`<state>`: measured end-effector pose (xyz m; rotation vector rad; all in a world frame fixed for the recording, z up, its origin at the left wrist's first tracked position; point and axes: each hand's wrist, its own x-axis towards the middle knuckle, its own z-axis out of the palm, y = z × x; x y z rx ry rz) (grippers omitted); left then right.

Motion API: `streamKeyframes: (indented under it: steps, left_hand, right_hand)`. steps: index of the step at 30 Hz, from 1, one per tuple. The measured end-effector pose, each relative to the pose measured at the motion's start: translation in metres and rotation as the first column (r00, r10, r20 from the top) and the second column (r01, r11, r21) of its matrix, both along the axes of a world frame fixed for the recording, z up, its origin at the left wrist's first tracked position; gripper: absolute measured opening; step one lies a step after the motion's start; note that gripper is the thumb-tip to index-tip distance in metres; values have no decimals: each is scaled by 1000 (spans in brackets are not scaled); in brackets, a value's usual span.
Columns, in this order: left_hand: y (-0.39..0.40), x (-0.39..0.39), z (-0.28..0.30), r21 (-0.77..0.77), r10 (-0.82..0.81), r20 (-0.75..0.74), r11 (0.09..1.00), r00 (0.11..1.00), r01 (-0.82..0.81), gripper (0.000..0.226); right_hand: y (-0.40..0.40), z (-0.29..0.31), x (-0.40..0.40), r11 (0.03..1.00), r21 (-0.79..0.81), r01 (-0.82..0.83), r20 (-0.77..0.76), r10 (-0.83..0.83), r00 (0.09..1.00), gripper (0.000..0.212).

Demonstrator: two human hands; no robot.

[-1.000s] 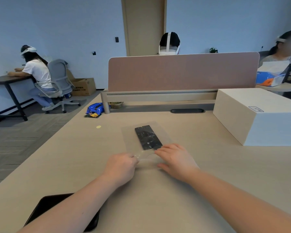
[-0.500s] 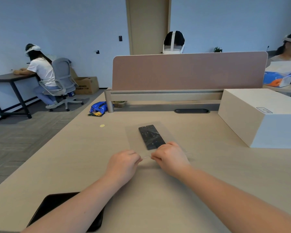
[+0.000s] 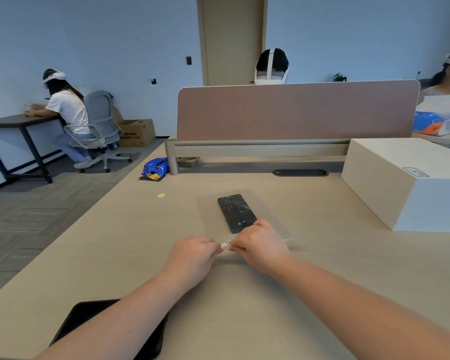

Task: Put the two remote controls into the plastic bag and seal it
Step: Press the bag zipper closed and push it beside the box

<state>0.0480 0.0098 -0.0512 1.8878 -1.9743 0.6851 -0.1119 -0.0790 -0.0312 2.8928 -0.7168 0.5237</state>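
Two black remote controls (image 3: 236, 212) lie side by side inside a clear plastic bag (image 3: 211, 211) flat on the beige desk. The bag's near edge points toward me. My left hand (image 3: 192, 254) pinches that near edge with its fingertips at the left. My right hand (image 3: 260, 245) pinches the same edge just to the right, its fingers covering the near ends of the remotes. The two hands' fingertips nearly touch, with a crumpled bit of plastic between them.
A large white box (image 3: 405, 183) stands at the right. A black tablet (image 3: 109, 331) lies near my left forearm. A pink divider panel (image 3: 296, 110) closes the far edge of the desk. A yellow dot (image 3: 161, 195) marks the desk. Other people sit at neighbouring desks.
My right hand has slid left along the bag's near edge from a flat press into a pinch close to my left hand. The view shifted slightly.
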Motion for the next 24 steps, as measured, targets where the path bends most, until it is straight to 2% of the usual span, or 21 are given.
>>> streamKeyframes:
  steps: [8, 11, 15, 17, 24]
  left_hand:
    - [-1, -1, 1, 17, 19, 16, 1000, 1000, -19, 39]
    - [-1, -3, 2, 18, 26, 20, 999, 999, -26, 39]
    - [-1, -5, 4, 33, 37, 24, 999, 999, -38, 36]
    - [0, -6, 6, 48, 45, 28, 998, 999, -46, 33]
    - [2, -7, 6, 69, 16, 10, 997, 1000, -17, 28]
  right_hand:
    - [-1, 2, -2, 999, 41, -26, -8, 26, 1000, 28]
    - [1, 2, 0, 1000, -25, -12, 8, 12, 1000, 23]
    - [2, -3, 1, 1000, -29, 9, 11, -9, 1000, 17]
    - [2, -4, 1, 998, -62, -6, -24, 4, 1000, 12]
    - [-2, -11, -4, 973, -220, -74, -154, 40, 987, 21]
